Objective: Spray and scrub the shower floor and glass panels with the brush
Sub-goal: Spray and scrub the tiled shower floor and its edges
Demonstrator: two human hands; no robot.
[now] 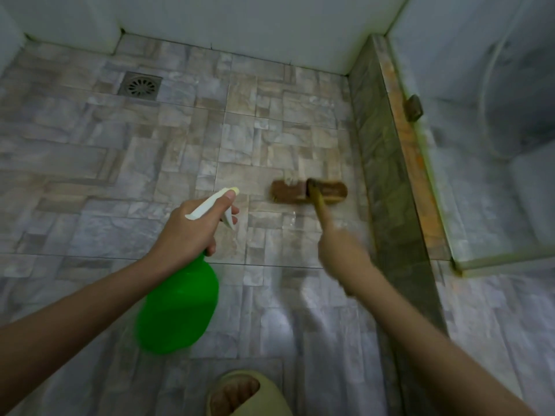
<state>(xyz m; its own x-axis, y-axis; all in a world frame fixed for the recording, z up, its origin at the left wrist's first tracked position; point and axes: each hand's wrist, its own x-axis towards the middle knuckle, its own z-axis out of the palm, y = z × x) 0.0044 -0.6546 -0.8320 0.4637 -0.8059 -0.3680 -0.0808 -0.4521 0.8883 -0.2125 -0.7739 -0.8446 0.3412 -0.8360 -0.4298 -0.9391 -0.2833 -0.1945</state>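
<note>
My left hand (192, 228) grips the white trigger head of a green spray bottle (178, 307), with the nozzle aimed at the stone-patterned shower floor (150, 163). My right hand (342, 250), blurred by motion, holds the yellow wooden handle of a brown scrub brush (300, 192). The brush head rests bristles-down on the tiles right of centre, beside the raised curb. A glass panel (486, 145) rises from that curb on the right.
A square metal drain (139, 86) sits at the far left of the floor. A tiled curb (387, 163) with rusty stains carries a small hinge bracket (413, 108). White walls close the back. My foot in a beige slipper (246, 394) stands at the bottom.
</note>
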